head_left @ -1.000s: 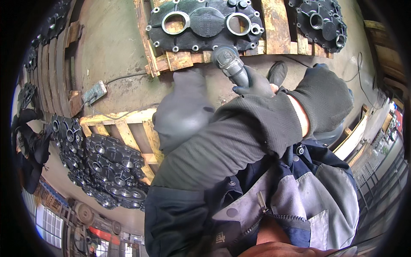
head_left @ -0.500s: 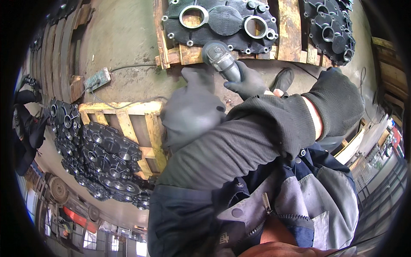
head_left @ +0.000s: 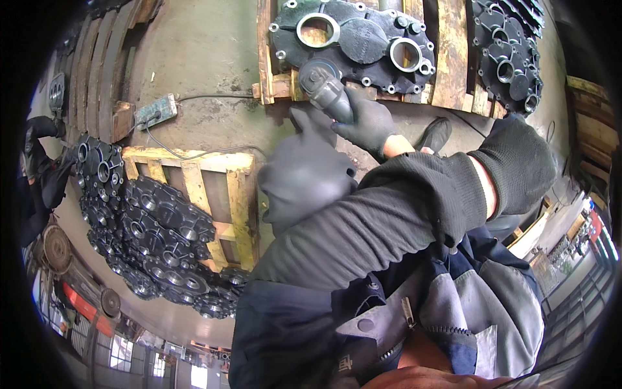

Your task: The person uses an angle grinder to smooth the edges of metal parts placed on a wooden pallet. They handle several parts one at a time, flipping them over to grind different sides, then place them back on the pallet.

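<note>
My right hand (head_left: pixel 372 123), in a dark glove, is closed round the body of an angle grinder (head_left: pixel 330 94). The grinder's head and round disc lie at the near edge of a large black cast cover (head_left: pixel 364 40) with two bright-rimmed round openings. Whether the disc touches the metal cannot be made out. My left forearm (head_left: pixel 389 211) crosses over the right one and hides most of it. Farther right is my gloved left hand (head_left: pixel 518 168), its fingers hidden; a strip of bare wrist shows at the cuff. What it touches is unclear.
The cover rests on a wooden pallet (head_left: pixel 451 52), beside stacked castings (head_left: pixel 508 65). Black castings (head_left: pixel 162 220) lie on another pallet (head_left: pixel 194 185) at left. A power strip (head_left: pixel 155 111) and cables cross the floor. My knee (head_left: pixel 304 172) is near the grinder; another person (head_left: pixel 42 181) is far left.
The angle grinder has shifted left along the cover's near edge. My view has moved slightly, so the pallets and cover appear farther right. My right hand keeps hold of the grinder.
</note>
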{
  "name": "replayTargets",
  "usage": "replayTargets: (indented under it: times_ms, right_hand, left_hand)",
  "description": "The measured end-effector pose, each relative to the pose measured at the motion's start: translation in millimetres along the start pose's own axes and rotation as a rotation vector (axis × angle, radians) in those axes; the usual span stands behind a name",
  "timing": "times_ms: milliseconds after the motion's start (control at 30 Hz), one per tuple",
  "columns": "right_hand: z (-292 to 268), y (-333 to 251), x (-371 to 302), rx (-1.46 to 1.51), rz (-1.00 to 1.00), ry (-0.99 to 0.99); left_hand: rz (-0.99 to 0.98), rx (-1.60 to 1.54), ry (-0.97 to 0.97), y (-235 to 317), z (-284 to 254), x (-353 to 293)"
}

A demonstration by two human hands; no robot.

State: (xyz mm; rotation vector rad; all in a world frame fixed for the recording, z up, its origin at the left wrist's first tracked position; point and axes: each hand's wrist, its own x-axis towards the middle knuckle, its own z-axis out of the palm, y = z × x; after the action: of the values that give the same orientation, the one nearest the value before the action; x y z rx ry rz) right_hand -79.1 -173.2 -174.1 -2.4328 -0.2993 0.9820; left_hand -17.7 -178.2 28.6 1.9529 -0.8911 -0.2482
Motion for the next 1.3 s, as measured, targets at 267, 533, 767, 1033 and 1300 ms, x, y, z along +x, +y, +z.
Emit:
replayTargets:
  times_ms: [267, 533, 767, 1033, 1300]
  right_hand:
    - [-8, 25, -23, 0.057, 0.107, 0.01]
    - [-40, 65, -80, 0.334, 0.253, 0.07]
    - [5, 176, -118, 0.508, 0.349, 0.322]
    - [-6, 169, -122, 0.69, 0.44, 0.4]
    - [-7, 165, -113, 0.782, 0.457, 0.404]
  left_hand:
    - [0.025, -0.014, 0.094, 0, 9, 2]
    - [0.049, -0.002, 0.105, 6, 17, -6]
    - [0.109, -0.014, -0.089, 14, 41, -7]
    - [0.123, 0.052, -0.246, 14, 60, -6]
    - [0.09, 0.008, -0.208, 15, 64, -2]
